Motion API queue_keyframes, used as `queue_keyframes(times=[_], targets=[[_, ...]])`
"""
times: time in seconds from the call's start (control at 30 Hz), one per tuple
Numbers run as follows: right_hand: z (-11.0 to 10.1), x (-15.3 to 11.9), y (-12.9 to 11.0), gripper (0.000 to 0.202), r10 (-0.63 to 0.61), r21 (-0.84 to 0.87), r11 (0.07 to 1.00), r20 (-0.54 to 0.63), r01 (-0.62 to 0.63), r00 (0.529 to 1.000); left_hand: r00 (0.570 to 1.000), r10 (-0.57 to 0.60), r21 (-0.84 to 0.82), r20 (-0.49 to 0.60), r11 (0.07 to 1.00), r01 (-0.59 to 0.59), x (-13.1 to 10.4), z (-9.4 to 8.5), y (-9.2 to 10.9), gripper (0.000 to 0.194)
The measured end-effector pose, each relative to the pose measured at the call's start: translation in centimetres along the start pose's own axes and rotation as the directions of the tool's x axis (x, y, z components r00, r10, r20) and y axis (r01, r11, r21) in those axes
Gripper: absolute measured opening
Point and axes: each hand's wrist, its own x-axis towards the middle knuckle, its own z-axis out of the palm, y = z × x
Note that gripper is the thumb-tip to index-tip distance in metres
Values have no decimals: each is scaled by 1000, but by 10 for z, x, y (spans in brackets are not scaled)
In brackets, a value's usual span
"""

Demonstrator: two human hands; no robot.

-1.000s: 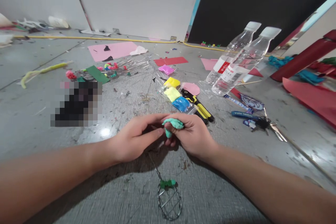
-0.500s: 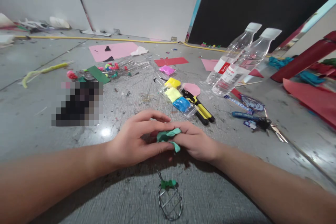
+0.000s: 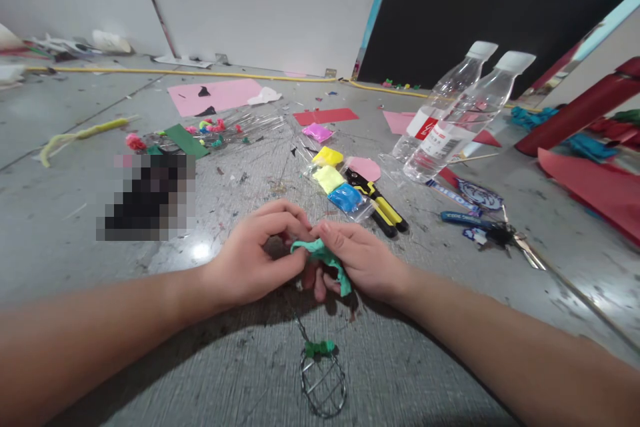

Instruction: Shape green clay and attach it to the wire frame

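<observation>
A thin, bent piece of teal modelling clay [image 3: 326,255] is stretched between my two hands over the floor. My left hand [image 3: 265,250] pinches its left end between thumb and fingers. The thumb of my right hand [image 3: 367,259] presses on the other side, with its fingers curled underneath and partly hidden by the clay. Just below my hands lies a small oval wire frame [image 3: 324,383] with crossed wires inside. Green clay [image 3: 319,348] is wrapped around its top, and twisted wire ends stick up from there.
Ahead lie clay packets [image 3: 331,180] and yellow-black pliers [image 3: 383,207]. Two clear bottles [image 3: 445,127] stand at the right, near keys [image 3: 503,233] and a red flask [image 3: 580,110]. Pink paper [image 3: 215,97], wires with coloured clay [image 3: 220,130] and a blurred dark object [image 3: 150,193] are at the left.
The teal clay has gone from folded and mostly covered to spread in a curved strip. My right thumb has moved on top of it, and my right fingers now show below.
</observation>
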Motion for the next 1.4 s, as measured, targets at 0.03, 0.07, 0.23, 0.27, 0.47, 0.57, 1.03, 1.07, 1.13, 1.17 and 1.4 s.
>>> queue_keyframes(times=[0.03,0.07,0.23,0.27,0.47,0.57,1.03,1.07,1.13,1.17,1.4], targets=[[0,0,0,51,-21,19,1000,-35,21,999,999,-29,-63,25,998,31,0,0,-1,5],[0,0,0,47,-41,33,999,-66,43,997,997,-61,-134,56,989,68,1,-1,-1,6],[-4,2,1,27,-54,8,998,-156,56,986,985,-92,-188,150,975,119,1,0,-3,31],[-4,2,2,22,-48,-9,999,-166,48,985,985,-84,-105,149,989,100,0,0,-2,39],[-1,2,0,31,-125,-126,986,-109,111,986,1000,-7,268,15,963,3,-2,3,-3,37],[-3,1,1,42,-48,-39,998,-113,43,992,996,-17,268,-86,963,40,-2,2,-5,13],[-6,8,6,26,-73,260,955,-251,140,965,939,-305,-79,-161,952,295,2,2,1,20],[-5,8,6,25,-66,265,953,-284,145,957,947,-292,-133,-132,952,275,1,3,-1,22],[-4,7,5,24,-56,264,953,-331,150,942,970,-239,-205,-51,953,224,-2,3,-3,39],[-4,7,5,23,-57,250,957,-343,149,938,979,-204,-205,-25,959,195,-2,4,-3,47],[0,4,5,17,-102,97,988,-201,124,974,982,-181,-99,-47,979,176,1,1,1,17]])
